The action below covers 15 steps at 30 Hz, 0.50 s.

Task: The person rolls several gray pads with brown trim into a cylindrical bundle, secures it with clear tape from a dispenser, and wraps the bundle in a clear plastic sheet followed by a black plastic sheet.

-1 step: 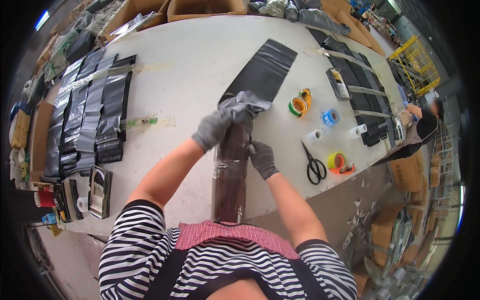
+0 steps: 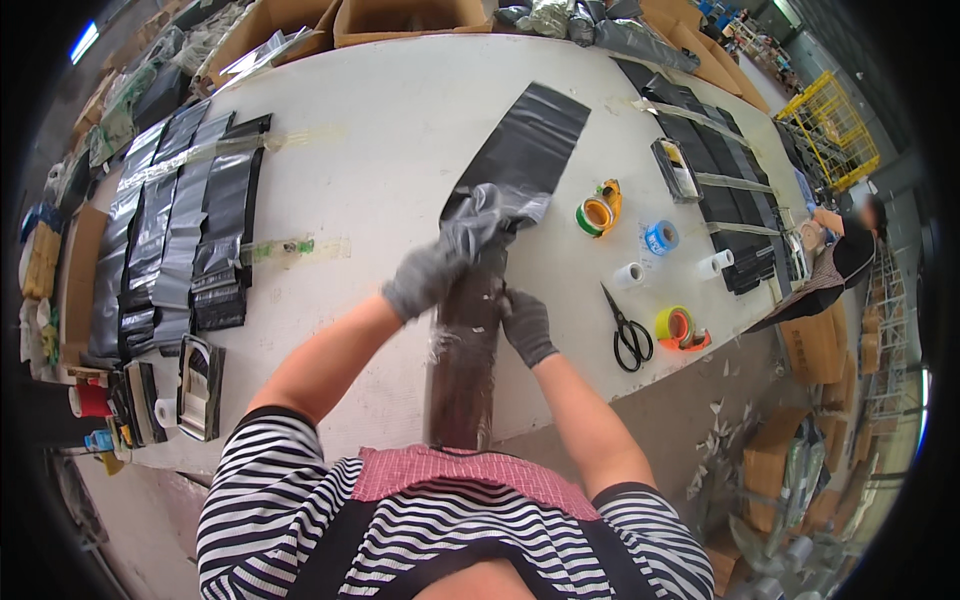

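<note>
I hold a long dark brown bundle wrapped in clear film (image 2: 465,370) upright against my body at the near edge of the white table (image 2: 380,140). My left hand (image 2: 430,275), in a grey glove, grips the crumpled open end of a black plastic bag (image 2: 530,150) at the bundle's top. The rest of the bag lies flat on the table, stretching away from me. My right hand (image 2: 527,325), also gloved, clasps the bundle's right side just below the bag's mouth.
Black-handled scissors (image 2: 628,335) lie right of my hands, among green-orange (image 2: 597,212), blue (image 2: 660,237), white (image 2: 628,275) and yellow (image 2: 675,322) tape rolls. Flat black bags (image 2: 200,230) are taped down at the left. Cardboard boxes (image 2: 400,15) stand behind. Another person (image 2: 850,260) works at the right.
</note>
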Each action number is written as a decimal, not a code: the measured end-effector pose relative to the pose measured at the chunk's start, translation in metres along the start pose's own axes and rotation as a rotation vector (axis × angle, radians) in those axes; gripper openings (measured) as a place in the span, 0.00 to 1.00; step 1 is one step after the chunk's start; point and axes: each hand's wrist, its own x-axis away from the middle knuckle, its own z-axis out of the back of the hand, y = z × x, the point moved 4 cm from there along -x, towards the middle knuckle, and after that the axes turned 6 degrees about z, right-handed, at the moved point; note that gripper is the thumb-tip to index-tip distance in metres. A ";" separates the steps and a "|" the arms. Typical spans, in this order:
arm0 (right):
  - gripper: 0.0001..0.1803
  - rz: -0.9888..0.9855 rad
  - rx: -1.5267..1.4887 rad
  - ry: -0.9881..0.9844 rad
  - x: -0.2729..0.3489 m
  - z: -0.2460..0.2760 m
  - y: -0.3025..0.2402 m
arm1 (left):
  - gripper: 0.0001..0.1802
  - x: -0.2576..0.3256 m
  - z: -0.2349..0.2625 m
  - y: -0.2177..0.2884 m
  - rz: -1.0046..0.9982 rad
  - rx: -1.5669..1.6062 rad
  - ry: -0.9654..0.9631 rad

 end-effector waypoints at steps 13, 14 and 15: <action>0.11 -0.123 0.046 -0.244 -0.043 0.017 -0.011 | 0.09 0.030 -0.040 -0.060 0.918 0.342 -0.458; 0.11 -0.113 0.060 -0.256 -0.047 0.011 -0.012 | 0.09 0.036 -0.048 -0.069 0.921 0.346 -0.461; 0.11 -0.112 0.080 -0.260 -0.050 0.006 -0.008 | 0.09 0.036 -0.051 -0.069 0.874 0.327 -0.442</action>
